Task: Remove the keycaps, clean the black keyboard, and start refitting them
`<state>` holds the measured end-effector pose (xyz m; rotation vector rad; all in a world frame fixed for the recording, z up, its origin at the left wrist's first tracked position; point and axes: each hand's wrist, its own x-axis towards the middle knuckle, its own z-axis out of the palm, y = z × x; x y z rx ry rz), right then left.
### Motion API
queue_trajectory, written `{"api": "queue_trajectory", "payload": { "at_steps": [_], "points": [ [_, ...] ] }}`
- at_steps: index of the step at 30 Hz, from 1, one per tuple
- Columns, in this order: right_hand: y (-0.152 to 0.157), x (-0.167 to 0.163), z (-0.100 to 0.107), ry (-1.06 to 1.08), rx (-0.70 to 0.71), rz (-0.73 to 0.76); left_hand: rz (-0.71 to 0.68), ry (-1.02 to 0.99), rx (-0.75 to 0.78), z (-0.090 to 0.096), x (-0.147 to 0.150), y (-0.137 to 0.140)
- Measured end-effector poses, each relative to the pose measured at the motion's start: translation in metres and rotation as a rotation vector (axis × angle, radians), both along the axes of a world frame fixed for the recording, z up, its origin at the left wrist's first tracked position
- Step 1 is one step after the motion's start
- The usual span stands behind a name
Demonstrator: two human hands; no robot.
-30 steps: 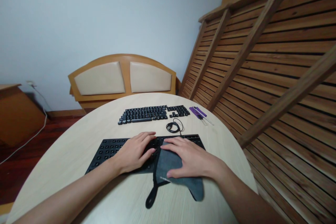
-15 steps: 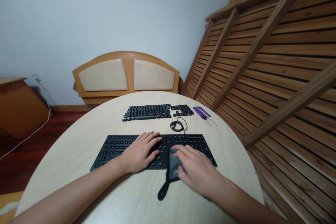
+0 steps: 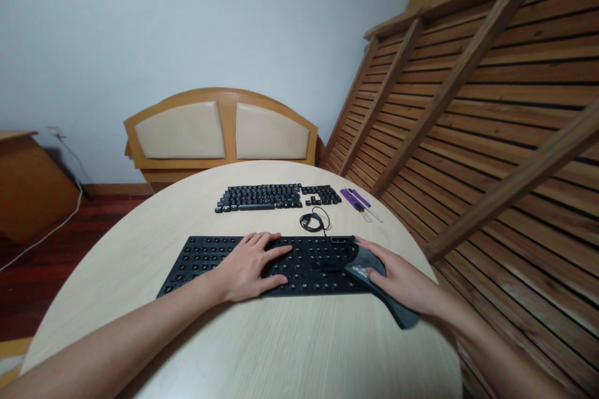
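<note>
My left hand [image 3: 248, 267] lies flat with fingers spread across the middle of a black keyboard [image 3: 199, 257] whose keycaps are off, its key switches bare. At the keyboard's right end, my right hand [image 3: 405, 277] grips a grey cloth [image 3: 367, 262] with black edging. One side of the cloth reaches over the right-hand keys, and a dark end hangs past the near edge. Part of this end is smeared by motion. The fingertips of the right hand are partly hidden behind the cloth.
Behind the keyboard, loose black keycaps [image 3: 259, 195] lie in keyboard order. A coiled black cable [image 3: 313, 221] sits between them and the keyboard. Purple-handled tools [image 3: 356, 199] lie at the right on the round table [image 3: 281, 349]. Wooden slats [image 3: 491, 156] lean at the right.
My right hand has moved right with the cloth, from the keyboard's right-centre to its right end, and the cloth has swung round. The left hand stays on the keyboard with its fingers slightly shifted.
</note>
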<state>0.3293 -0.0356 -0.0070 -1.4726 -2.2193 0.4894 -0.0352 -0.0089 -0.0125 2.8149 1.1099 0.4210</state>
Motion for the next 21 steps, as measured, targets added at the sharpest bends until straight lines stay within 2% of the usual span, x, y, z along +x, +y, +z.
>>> {"api": "queue_trajectory", "payload": {
  "at_steps": [11,18,21],
  "points": [
    [-0.046,-0.006,0.013,-0.158,-0.004,-0.066,-0.015,0.016,0.001,0.000,0.003,0.000],
    [-0.071,-0.003,0.014,-0.229,-0.030,-0.157,-0.016,0.006,-0.005,0.001,0.003,-0.002],
    [-0.087,-0.002,0.023,-0.266,-0.038,-0.115,-0.021,-0.001,-0.001,0.000,0.003,-0.001]
  ]
}}
